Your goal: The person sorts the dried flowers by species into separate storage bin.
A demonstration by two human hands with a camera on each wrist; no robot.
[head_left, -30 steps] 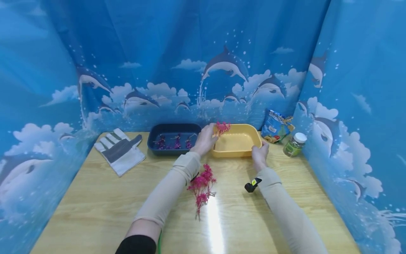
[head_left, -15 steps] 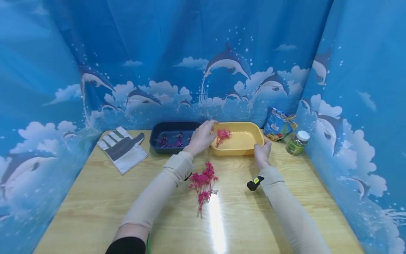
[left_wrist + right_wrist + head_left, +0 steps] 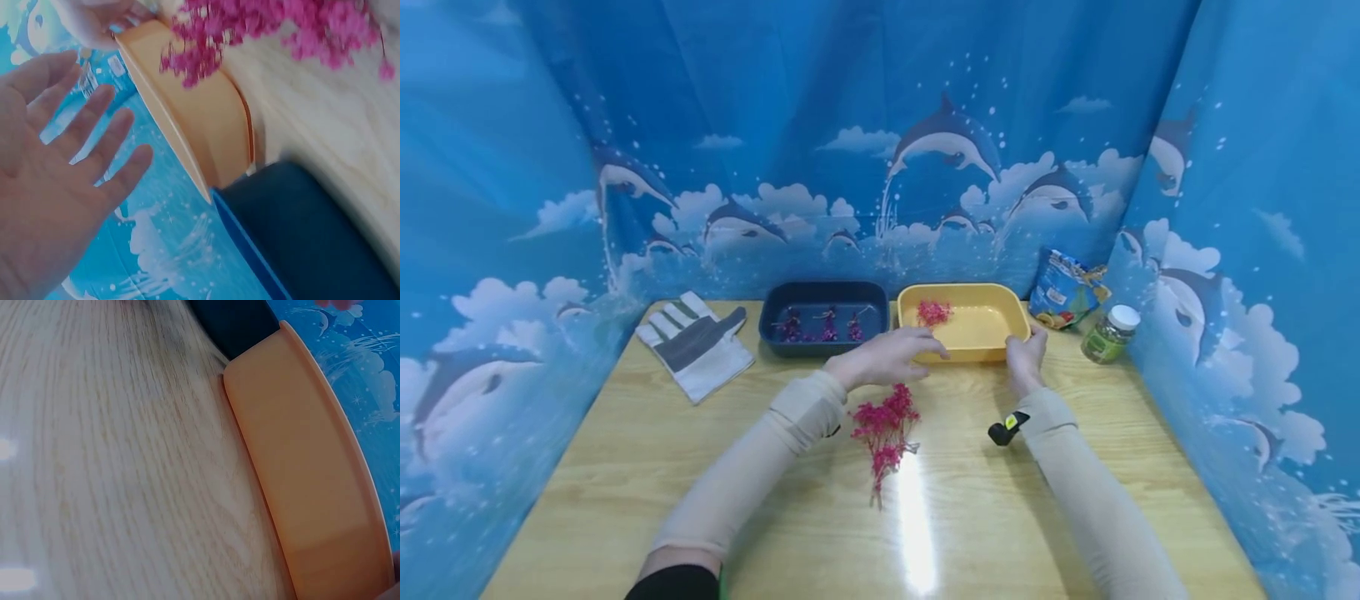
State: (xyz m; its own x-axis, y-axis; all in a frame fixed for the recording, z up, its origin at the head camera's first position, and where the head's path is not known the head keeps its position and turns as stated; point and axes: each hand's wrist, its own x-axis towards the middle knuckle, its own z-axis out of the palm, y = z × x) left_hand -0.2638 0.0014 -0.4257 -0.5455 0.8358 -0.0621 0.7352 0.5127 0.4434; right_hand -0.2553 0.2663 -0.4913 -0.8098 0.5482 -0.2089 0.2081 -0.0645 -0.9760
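My left hand hovers over the table in front of the two trays, and the left wrist view shows its fingers spread with nothing held. My right hand grips the right front corner of the yellow tray. Inside that tray, toward the left, lies a small pink flower sprig. A bunch of pink dried flowers lies on the table just below my left hand. Left of the yellow tray stands a dark blue tray with three purple sprigs in it.
A white and grey work glove lies at the back left. A blue snack bag and a white-lidded jar stand at the back right. A dolphin-print curtain encloses the table's back and sides.
My left hand has let go of the pink sprig, which now lies in the yellow tray, and has drawn back toward the table's front. My right hand keeps its grip on the tray.
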